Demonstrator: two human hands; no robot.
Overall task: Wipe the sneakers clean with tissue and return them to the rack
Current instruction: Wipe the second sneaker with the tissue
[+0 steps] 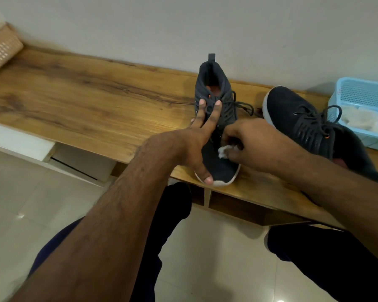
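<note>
The dark knitted sneaker with a white sole lies on the wooden bench top, its long axis from toe, near the person, to heel at the wall. The left hand steadies it with straight fingers, thumb on the toe. The right hand, directly over the toe, pinches a small white tissue wad, so I judge the wiping will go along this axis.

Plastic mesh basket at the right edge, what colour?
Light blue plastic mesh basket; head view, the only one.
</note>
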